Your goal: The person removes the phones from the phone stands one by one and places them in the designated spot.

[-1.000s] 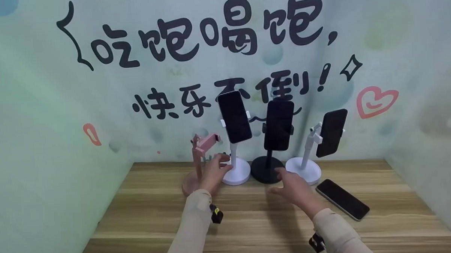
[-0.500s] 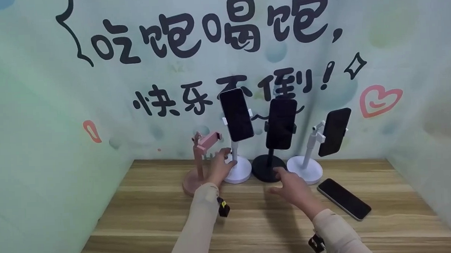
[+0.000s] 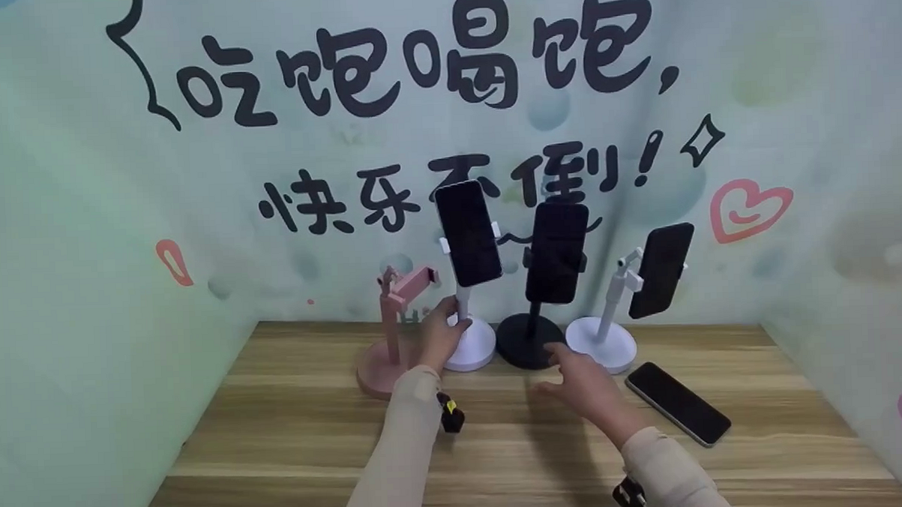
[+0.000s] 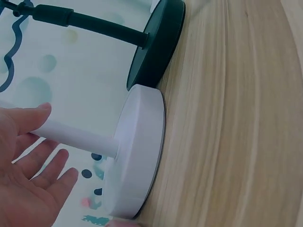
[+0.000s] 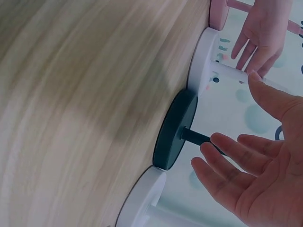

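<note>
My left hand (image 3: 439,340) is at the pole of a white phone stand (image 3: 477,352); the left wrist view shows the thumb (image 4: 33,118) across the pole and the index finger behind it, while the other fingers spread loosely below. That stand carries a dark phone (image 3: 468,234), tilted slightly. In front of the black phone stand (image 3: 525,345) hovers my right hand (image 3: 587,384), its fingers (image 5: 236,156) loosely spread with nothing in them. Another dark phone (image 3: 557,253) sits in the black stand's clamp.
Left of these stands a pink phone stand (image 3: 384,368) with a bare clamp (image 3: 415,286). At the right is a second white phone stand (image 3: 603,344) holding a phone (image 3: 662,271). One more phone (image 3: 679,403) lies flat on the wooden table (image 3: 277,440). A printed cloth backdrop (image 3: 342,152) rises behind.
My left hand has moved a little right and in to the white stand's pole, its thumb and index finger now around it. The right hand has stayed in nearly the same place.
</note>
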`<state>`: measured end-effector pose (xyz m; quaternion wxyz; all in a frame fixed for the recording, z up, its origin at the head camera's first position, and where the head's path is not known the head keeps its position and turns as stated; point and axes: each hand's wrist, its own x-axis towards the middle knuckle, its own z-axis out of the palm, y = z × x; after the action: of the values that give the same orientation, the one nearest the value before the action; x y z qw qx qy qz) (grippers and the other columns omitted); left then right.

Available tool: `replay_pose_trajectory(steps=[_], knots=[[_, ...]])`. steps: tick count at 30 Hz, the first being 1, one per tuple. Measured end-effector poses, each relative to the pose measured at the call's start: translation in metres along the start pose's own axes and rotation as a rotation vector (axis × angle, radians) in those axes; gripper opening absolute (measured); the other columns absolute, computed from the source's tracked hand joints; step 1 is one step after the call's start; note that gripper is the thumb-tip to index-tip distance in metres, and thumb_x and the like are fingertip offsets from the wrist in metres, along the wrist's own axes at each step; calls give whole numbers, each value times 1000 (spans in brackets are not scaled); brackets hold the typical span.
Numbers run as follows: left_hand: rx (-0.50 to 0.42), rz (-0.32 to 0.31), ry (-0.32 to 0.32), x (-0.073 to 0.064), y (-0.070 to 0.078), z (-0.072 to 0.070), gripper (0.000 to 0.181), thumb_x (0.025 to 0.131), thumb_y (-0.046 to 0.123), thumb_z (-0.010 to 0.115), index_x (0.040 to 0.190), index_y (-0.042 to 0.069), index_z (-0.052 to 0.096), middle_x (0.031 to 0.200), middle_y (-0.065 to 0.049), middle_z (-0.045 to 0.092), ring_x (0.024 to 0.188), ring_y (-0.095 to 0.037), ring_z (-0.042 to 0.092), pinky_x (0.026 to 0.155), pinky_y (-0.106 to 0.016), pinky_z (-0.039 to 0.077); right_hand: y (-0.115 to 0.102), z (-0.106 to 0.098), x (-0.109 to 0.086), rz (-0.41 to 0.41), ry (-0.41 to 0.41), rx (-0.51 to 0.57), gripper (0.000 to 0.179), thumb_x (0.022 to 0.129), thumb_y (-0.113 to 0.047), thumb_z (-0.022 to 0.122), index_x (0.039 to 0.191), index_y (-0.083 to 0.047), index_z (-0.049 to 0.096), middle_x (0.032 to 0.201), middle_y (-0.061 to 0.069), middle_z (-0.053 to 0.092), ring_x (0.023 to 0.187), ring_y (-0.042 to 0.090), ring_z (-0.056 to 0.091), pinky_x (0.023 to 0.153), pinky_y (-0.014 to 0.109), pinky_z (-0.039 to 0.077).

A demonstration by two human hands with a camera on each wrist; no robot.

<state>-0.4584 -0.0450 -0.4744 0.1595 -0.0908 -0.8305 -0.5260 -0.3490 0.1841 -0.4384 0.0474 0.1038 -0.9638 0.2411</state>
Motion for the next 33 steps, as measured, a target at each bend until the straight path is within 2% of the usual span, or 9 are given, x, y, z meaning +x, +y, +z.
replay_pose_trajectory(steps=[7, 11, 22, 29, 33], knots=[[-147, -54, 41, 6, -1, 6, 32, 95, 9, 64, 126, 0, 62, 126, -21, 67, 122, -34, 62, 105, -45, 50, 2, -1, -1, -3, 12, -4, 64, 81, -20, 82, 135, 2, 54, 121, 21, 68, 108, 37, 66, 93, 52, 53], [-190, -61, 63, 7, 0, 7, 29, 97, 10, 62, 124, -2, 63, 125, -22, 68, 120, -34, 63, 105, -43, 51, 6, -3, -1, 5, 5, -4, 63, 82, -19, 81, 135, 2, 54, 120, 20, 68, 107, 37, 66, 92, 51, 54], [-209, -100, 52, 11, 1, 7, 28, 100, 19, 60, 120, 1, 67, 118, -18, 71, 113, -30, 66, 101, -43, 52, 12, -2, -3, 48, -15, 10, 62, 85, -20, 79, 137, 1, 53, 122, 20, 67, 110, 36, 65, 94, 50, 54], [-195, -77, 68, 9, 2, 5, 24, 99, 16, 60, 115, 1, 69, 111, -17, 72, 104, -28, 68, 92, -40, 56, 13, 0, -3, 28, -6, 5, 61, 84, -21, 79, 136, 0, 54, 122, 19, 68, 111, 37, 65, 95, 52, 53], [-210, -45, 74, 7, 3, 5, 21, 98, 12, 61, 113, 0, 70, 111, -18, 73, 103, -30, 69, 92, -41, 56, 16, -1, -3, 19, -10, -2, 60, 85, -19, 78, 137, -1, 54, 123, 20, 67, 111, 37, 65, 93, 52, 53]])
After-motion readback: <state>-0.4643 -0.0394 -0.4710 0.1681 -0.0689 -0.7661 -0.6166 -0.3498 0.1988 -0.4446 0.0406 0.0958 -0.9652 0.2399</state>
